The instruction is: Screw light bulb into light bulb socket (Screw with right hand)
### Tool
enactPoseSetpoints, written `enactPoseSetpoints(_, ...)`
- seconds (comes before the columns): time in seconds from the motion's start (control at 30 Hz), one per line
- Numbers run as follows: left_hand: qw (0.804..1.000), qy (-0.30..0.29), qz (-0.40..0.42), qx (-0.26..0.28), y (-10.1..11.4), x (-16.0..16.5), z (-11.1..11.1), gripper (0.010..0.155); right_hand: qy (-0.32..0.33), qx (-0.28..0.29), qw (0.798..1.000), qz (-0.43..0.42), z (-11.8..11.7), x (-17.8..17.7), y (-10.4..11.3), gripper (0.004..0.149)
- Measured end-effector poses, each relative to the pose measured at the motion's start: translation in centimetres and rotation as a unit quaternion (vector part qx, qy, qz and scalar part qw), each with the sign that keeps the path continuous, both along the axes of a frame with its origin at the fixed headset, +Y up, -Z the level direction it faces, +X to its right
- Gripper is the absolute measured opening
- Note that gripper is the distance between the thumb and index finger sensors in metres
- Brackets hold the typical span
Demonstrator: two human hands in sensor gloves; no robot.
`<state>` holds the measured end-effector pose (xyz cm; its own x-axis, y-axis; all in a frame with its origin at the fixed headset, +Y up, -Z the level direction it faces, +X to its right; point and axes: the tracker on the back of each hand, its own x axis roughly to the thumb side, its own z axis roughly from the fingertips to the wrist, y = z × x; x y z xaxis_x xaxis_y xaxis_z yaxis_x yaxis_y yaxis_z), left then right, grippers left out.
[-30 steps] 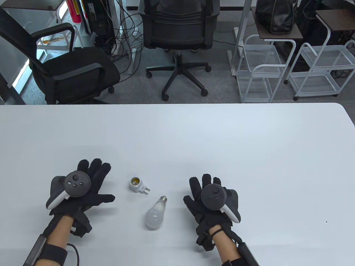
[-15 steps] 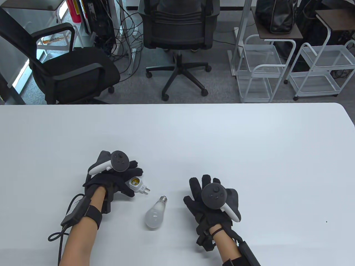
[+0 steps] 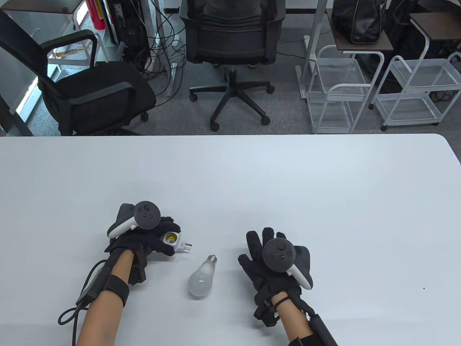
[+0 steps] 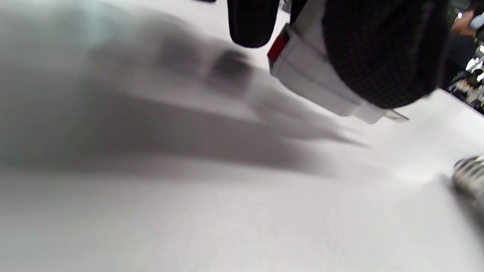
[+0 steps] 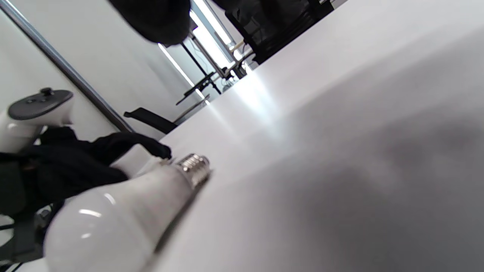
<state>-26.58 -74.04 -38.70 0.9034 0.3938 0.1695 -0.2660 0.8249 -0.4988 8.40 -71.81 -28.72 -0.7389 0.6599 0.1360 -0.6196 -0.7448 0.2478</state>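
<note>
On the tabletop, near edge: the white tabletop [image 3: 252,173] carries all the task's things close to the person.
Left hand: the black-gloved left hand [image 3: 144,236] has its fingers and thumb curled round the small white plug-in light bulb socket [image 3: 172,240], brass-lined mouth facing up toward the table camera, plug prongs pointing toward the bulb.
Socket contact: the left wrist view shows the socket's white body under the glove, close above the surface; whether it is lifted clear cannot be told.
Right hand: the black-gloved right hand [image 3: 270,259] lies flat, fingers straight and spread, holding nothing.
Bulb: the frosted white pear-shaped light bulb [image 3: 200,278] lies on its side between the two hands, untouched, its silver threaded base [image 3: 212,258] aimed at the socket and near its prongs.
Step in hand: securing the socket, by the look of it.
Doing it well: a firm hold on the socket's body that leaves the mouth uncovered, turned toward the right hand, would let the bulb's thread enter straight.
Next need: the right hand should take the bulb by its glass, gently, since it could roll.
</note>
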Motion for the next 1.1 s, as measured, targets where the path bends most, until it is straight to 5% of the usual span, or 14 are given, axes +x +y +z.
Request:
enactPoseSetpoints(0.33,0.982,0.056,0.165,0.078,4.9,-5.2,6.1,0.075,0.003,-0.004,1.000,-0.004,0.0,0.0,-0.1,0.062)
enactPoseSetpoints(0.6,0.969,0.046,0.212,0.117,5.5,-4.7,10.5,0.076,0.013,-0.023,1.000,0.001,0.0,-0.2,-0.7,0.062)
enactPoseSetpoints(0.93,0.947,0.070,0.296,0.103,3.5,-5.9,11.0,0.077,0.059,-0.008,0.994,0.090,0.3,-1.8,-0.6,0.065)
enactPoseSetpoints(1.1,0.942,0.087,0.294,0.134,4.2,-6.9,11.1,0.077,0.160,0.047,0.973,0.157,1.6,-5.2,1.6,0.068)
